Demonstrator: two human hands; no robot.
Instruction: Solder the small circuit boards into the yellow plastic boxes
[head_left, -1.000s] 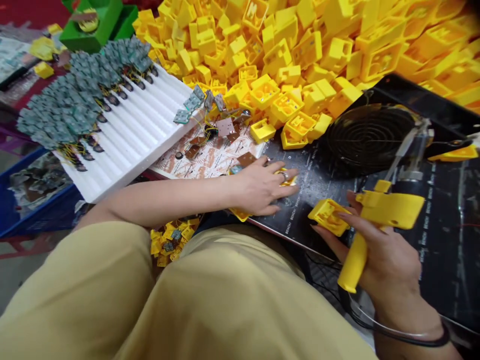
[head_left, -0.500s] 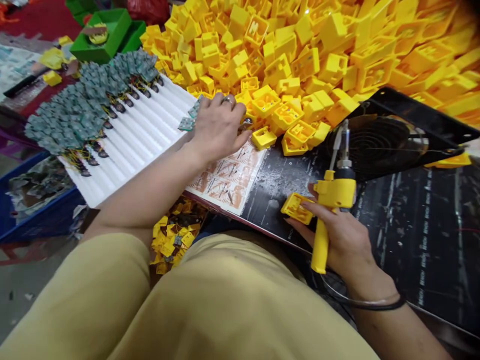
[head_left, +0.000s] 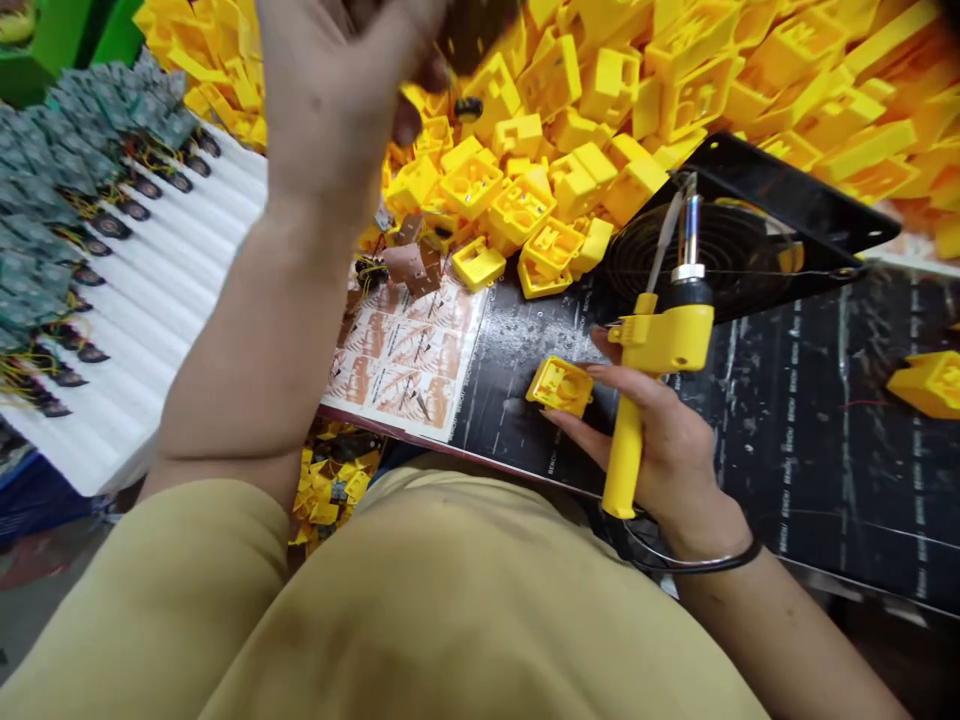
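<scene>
My left hand (head_left: 337, 90), blurred and raised over the yellow pile, has its fingers around what looks like a dark brown circuit board (head_left: 480, 35). A small black round part (head_left: 469, 107) hangs just below it. My right hand (head_left: 667, 440) grips a yellow soldering gun (head_left: 667, 335) whose metal tip points away from me. Between the thumb and fingertips of that same hand is an open yellow plastic housing (head_left: 561, 386), hollow side up, above the black work surface. Brown circuit boards (head_left: 412, 262) with thin wires lie below my left hand, on the patterned sheet (head_left: 405, 370).
Many yellow housings (head_left: 600, 90) are heaped across the back. A black fan frame (head_left: 750, 225) stands behind the soldering gun. On the left, a white ridged foam sheet (head_left: 150, 330) carries rows of wired circuit boards (head_left: 45, 230). One yellow housing (head_left: 930, 385) sits far right.
My left hand has lifted from the front of the pile, up and to the left, with a dark board in it. Brown boards now show on the sheet. The view has shifted rightward.
</scene>
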